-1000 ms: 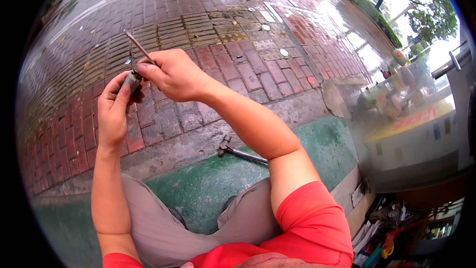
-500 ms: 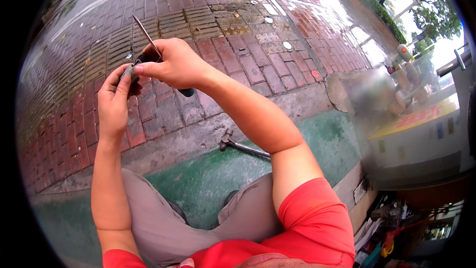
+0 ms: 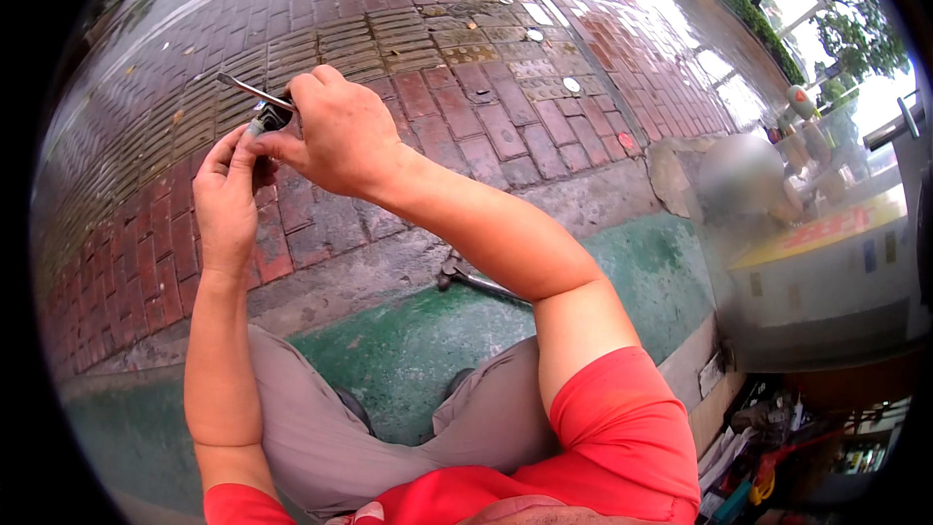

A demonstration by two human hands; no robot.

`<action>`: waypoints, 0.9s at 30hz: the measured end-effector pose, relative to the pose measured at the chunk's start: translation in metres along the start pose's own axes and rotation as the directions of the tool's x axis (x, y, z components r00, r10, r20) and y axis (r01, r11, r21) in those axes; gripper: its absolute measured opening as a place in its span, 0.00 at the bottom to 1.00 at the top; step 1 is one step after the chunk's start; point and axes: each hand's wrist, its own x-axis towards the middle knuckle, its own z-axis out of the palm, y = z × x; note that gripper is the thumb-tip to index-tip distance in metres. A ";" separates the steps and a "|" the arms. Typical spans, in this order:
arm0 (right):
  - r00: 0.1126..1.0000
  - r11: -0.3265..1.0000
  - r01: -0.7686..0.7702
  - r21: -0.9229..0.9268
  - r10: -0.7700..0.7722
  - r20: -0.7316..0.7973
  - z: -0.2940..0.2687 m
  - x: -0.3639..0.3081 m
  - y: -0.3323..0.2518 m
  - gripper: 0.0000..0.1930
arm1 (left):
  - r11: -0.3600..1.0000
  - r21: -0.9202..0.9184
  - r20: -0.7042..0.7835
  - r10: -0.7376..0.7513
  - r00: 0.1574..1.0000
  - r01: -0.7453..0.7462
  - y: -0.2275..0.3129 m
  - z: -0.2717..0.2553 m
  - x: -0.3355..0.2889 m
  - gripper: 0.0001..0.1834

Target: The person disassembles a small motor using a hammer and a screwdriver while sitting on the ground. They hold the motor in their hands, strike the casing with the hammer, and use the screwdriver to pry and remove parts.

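Note:
Out over the brick paving, my left hand [image 3: 225, 190] is closed, pinching a small black and grey part [image 3: 273, 118] whose exact kind I cannot make out. My right hand [image 3: 345, 131] is wrapped round a flat-tipped screwdriver [image 3: 255, 91], and its thumb reaches the same part. The screwdriver's metal shaft points left, above the part; its handle is hidden in my fist. Beyond my knees, a hammer [image 3: 486, 284] lies at the edge of the green floor, its far end covered by my right forearm.
Wet brick paving [image 3: 486, 122] stretches ahead past a concrete kerb strip. Green painted floor [image 3: 389, 335] lies between my legs. At the right stands a white and yellow cabinet [image 3: 826, 267], with tools and clutter [image 3: 768, 437] below it.
My right hand has turned, so the screwdriver's shaft has swung from pointing steeply up to lying flatter and leftward. Its handle end, visible before, is now hidden. My left hand still holds the part.

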 end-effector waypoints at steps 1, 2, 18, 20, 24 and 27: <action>1.000 1.000 -0.009 -0.007 0.009 0.010 0.001 0.000 0.000 0.21 | 1.000 0.004 -0.001 0.004 1.000 -0.004 0.001 0.000 0.000 0.17; 1.000 1.000 -0.017 -0.013 0.017 0.020 0.002 0.001 0.000 0.21 | 1.000 0.007 -0.002 0.007 1.000 -0.007 0.002 0.000 0.000 0.17; 0.789 0.505 -0.541 0.672 0.029 0.614 -0.028 0.014 0.026 0.16 | 0.966 -0.255 0.332 0.138 0.933 -0.052 0.003 -0.003 -0.004 0.19; 0.784 0.471 -0.559 0.682 0.036 0.619 -0.031 0.015 0.025 0.16 | 0.967 -0.252 0.288 0.121 0.950 -0.047 0.004 0.001 -0.005 0.19; 0.789 0.562 -0.543 0.624 0.086 0.609 -0.031 0.015 0.028 0.15 | 0.985 -0.173 0.278 0.048 0.959 0.001 0.001 0.000 -0.003 0.19; 0.841 0.721 -0.435 0.539 0.111 0.530 -0.023 0.012 0.029 0.14 | 0.994 -0.081 0.264 -0.045 0.963 0.069 -0.001 0.001 -0.004 0.18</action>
